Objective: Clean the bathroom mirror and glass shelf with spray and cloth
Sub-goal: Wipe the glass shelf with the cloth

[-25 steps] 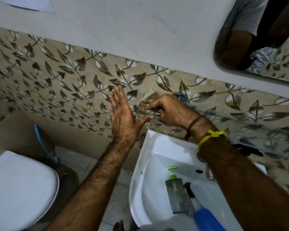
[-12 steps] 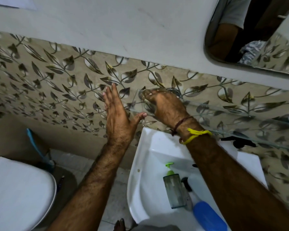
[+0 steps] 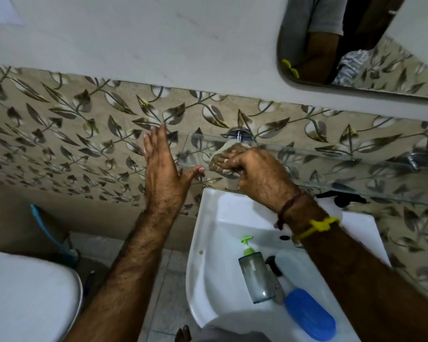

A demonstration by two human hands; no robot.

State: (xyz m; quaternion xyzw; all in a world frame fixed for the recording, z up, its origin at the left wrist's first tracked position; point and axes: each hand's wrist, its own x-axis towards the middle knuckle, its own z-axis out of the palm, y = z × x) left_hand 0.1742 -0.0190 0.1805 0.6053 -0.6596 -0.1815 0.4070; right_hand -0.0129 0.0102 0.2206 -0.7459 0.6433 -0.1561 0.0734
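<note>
A clear glass shelf [image 3: 356,169] runs along the leaf-patterned wall above the basin. My right hand [image 3: 260,174] presses a crumpled pale cloth [image 3: 223,159] onto the shelf's left end, just below a chrome bracket [image 3: 239,134]. My left hand [image 3: 163,174] is flat with fingers spread, its thumb touching the shelf's left corner. The mirror [image 3: 356,40] hangs at the upper right and reflects a person's arm. A spray bottle [image 3: 307,307] with blue liquid lies in the basin.
A white basin [image 3: 215,243] sits below the shelf, holding a soap dispenser [image 3: 255,275] with a green pump. A white toilet lid [image 3: 27,297] is at lower left, with a blue toilet brush [image 3: 50,233] behind it. A second chrome bracket [image 3: 418,157] holds the shelf at right.
My right hand with the cloth has shifted on the shelf's left end and the cloth shows again. My left hand stays braced at the shelf corner. The camera view has drifted slightly.
</note>
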